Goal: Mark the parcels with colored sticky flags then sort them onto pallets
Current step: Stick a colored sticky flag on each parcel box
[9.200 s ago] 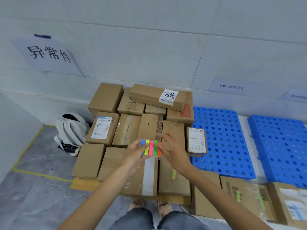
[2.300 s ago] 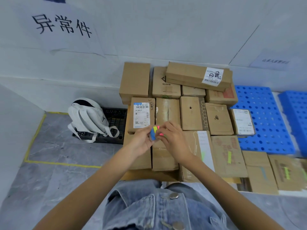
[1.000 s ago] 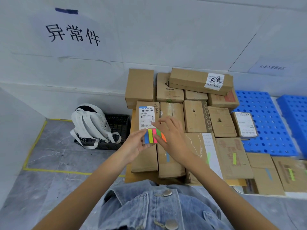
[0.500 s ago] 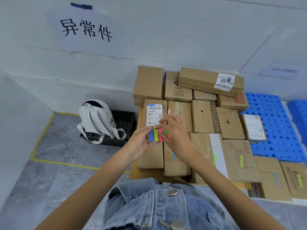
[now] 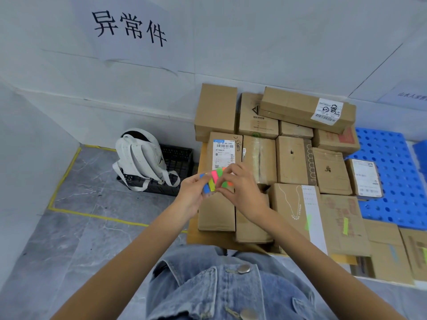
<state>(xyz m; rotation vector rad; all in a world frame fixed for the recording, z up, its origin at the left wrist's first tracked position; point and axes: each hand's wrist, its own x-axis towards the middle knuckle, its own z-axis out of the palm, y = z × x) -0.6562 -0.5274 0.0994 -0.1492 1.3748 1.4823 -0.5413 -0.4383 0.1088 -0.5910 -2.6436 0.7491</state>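
Observation:
My left hand point(image 5: 193, 192) holds a small pad of colored sticky flags point(image 5: 213, 181) with blue, yellow, pink, green and orange strips. My right hand point(image 5: 240, 188) is over the pad's right side, fingers curled and pinching at the flags. Both hands hover above a pile of brown cardboard parcels point(image 5: 291, 158) stacked against the wall. Two front parcels carry a green flag point(image 5: 308, 222) and a yellow-green flag point(image 5: 345, 225). A blue perforated pallet point(image 5: 392, 172) lies to the right of the pile.
A white backpack point(image 5: 141, 155) leans on a black crate point(image 5: 178, 167) left of the parcels. Yellow floor tape point(image 5: 69, 167) marks a grey floor area. A paper sign point(image 5: 129, 26) hangs on the white wall. More flagged parcels point(image 5: 392, 255) lie at the lower right.
The view has shifted further left and closer. My hands stay together on the flag pad, which is now tilted, with my right fingers working at its edge.

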